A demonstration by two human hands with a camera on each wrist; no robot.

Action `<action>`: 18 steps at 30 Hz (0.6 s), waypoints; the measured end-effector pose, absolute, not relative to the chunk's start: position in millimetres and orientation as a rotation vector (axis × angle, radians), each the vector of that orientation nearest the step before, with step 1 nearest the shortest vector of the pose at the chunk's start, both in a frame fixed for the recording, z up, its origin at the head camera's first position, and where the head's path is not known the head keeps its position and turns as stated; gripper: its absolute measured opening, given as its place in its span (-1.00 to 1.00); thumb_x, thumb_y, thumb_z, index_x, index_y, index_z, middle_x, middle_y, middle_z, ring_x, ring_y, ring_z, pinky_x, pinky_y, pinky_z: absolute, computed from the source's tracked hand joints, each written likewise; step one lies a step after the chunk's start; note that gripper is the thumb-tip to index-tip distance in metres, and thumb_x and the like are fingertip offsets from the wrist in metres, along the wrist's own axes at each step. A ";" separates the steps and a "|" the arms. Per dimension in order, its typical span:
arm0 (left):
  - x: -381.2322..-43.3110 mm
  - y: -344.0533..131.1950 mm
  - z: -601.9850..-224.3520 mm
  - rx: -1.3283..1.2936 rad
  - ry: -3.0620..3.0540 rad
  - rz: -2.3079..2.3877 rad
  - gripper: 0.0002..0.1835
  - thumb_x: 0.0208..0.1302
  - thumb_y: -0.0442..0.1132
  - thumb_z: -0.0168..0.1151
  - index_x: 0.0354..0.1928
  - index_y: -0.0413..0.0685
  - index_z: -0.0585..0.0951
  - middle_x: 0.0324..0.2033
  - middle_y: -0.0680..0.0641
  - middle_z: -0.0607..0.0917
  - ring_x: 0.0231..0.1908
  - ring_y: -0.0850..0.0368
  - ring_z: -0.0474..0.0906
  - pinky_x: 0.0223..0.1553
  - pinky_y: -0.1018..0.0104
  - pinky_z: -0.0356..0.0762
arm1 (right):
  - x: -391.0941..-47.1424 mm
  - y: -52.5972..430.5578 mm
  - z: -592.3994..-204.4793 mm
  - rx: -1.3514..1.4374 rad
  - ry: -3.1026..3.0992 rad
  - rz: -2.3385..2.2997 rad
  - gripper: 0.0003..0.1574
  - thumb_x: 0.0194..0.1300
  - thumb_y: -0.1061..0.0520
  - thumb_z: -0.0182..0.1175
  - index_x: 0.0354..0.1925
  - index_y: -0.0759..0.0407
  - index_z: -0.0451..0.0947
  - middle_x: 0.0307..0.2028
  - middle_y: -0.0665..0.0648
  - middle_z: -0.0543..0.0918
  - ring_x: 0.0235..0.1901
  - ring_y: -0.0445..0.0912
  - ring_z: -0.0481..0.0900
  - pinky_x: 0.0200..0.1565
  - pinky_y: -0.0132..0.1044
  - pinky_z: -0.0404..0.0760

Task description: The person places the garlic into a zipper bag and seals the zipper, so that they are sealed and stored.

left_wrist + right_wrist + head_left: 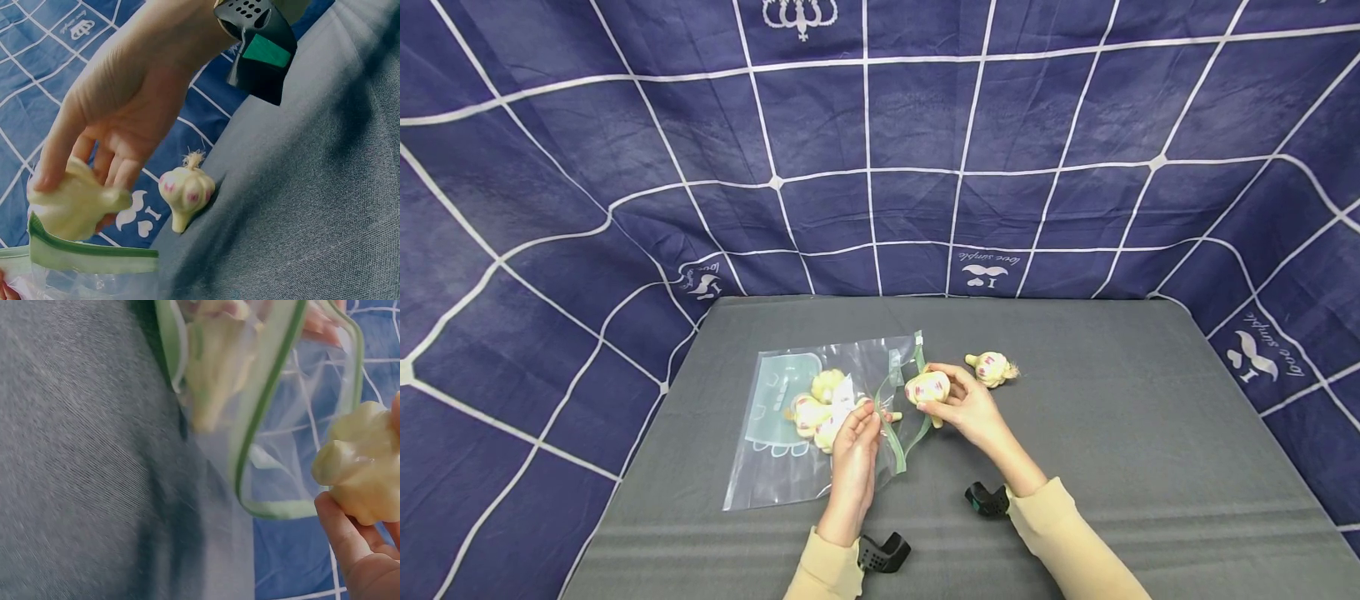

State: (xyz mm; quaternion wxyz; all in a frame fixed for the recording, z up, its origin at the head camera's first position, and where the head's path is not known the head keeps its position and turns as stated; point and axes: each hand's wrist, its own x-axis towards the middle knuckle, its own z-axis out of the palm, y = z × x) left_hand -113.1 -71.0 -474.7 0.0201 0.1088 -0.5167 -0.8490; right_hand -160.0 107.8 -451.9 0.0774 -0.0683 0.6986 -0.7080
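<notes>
A clear zip bag point(741, 487) with a green-edged mouth lies on the grey table, several garlic bulbs point(811, 414) inside it. At the mouth, my left hand point(854, 450) pinches the bag's edge, and the green rims stand apart. My right hand point(973, 412) holds a garlic bulb point(927, 387) by its sides just right of the opening. The right wrist view has this held bulb point(365, 469) beside the green rim point(265, 406), with another bulb point(215, 369) seen through the plastic. The left wrist view catches the right hand point(128, 103) and its bulb point(75, 203) over the rim.
One loose garlic bulb point(991, 368) rests on the grey tabletop point(1135, 433) behind the right hand. A blue cloth with white grid lines point(917, 125) hangs around the back and sides. Each wrist wears a black device point(883, 553).
</notes>
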 end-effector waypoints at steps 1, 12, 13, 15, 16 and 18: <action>-113.1 -71.0 -474.6 0.339 -1.603 -2.635 -0.83 0.42 -0.43 0.01 0.00 -0.29 0.42 -0.32 0.08 0.61 -0.23 0.31 0.61 -0.06 0.48 0.50 | -160.2 106.1 -453.1 -0.208 2.101 -2.114 -0.18 0.08 0.47 0.33 0.30 0.42 0.29 0.19 0.45 0.46 -0.13 -0.33 0.60 -0.11 -0.49 0.62; -112.9 -72.1 -475.7 0.350 -1.636 -2.630 -0.84 0.43 -0.41 0.02 -0.01 -0.26 0.43 -0.31 0.09 0.61 -0.21 0.29 0.60 -0.10 0.49 0.49 | -161.5 92.6 -466.4 -0.203 2.126 -2.044 -0.21 0.08 0.42 0.37 0.27 0.36 0.36 0.16 0.38 0.51 -0.13 -0.31 0.60 -0.17 -0.49 0.62; -113.0 -72.0 -475.8 0.351 -1.633 -2.629 -0.85 0.42 -0.41 0.02 -0.02 -0.25 0.44 -0.31 0.08 0.61 -0.22 0.29 0.60 -0.11 0.50 0.49 | -161.9 91.9 -467.1 -0.212 2.132 -2.039 -0.22 0.08 0.42 0.38 0.27 0.36 0.36 0.17 0.38 0.51 -0.12 -0.31 0.60 -0.17 -0.49 0.62; -113.4 -71.8 -476.0 0.346 -1.622 -2.628 -0.86 0.42 -0.42 0.02 -0.03 -0.24 0.44 -0.32 0.08 0.60 -0.23 0.28 0.60 -0.13 0.50 0.49 | -162.9 90.6 -468.8 -0.226 2.146 -2.032 -0.23 0.08 0.41 0.38 0.26 0.36 0.37 0.17 0.38 0.51 -0.11 -0.29 0.60 -0.16 -0.49 0.62; -113.5 -71.7 -476.1 0.343 -1.615 -2.630 -0.86 0.42 -0.42 0.02 -0.04 -0.24 0.45 -0.32 0.07 0.60 -0.24 0.28 0.60 -0.14 0.50 0.49 | -163.2 90.2 -469.7 -0.232 2.157 -2.028 -0.24 0.08 0.41 0.38 0.26 0.37 0.37 0.17 0.39 0.52 -0.11 -0.28 0.60 -0.16 -0.49 0.62; -113.8 -71.5 -476.2 0.339 -1.605 -2.633 -0.87 0.41 -0.43 0.02 -0.05 -0.22 0.45 -0.32 0.08 0.60 -0.24 0.28 0.60 -0.15 0.50 0.50 | -164.4 89.5 -471.7 -0.232 2.179 -2.014 -0.25 0.08 0.40 0.39 0.25 0.36 0.39 0.17 0.38 0.53 -0.10 -0.27 0.61 -0.16 -0.49 0.61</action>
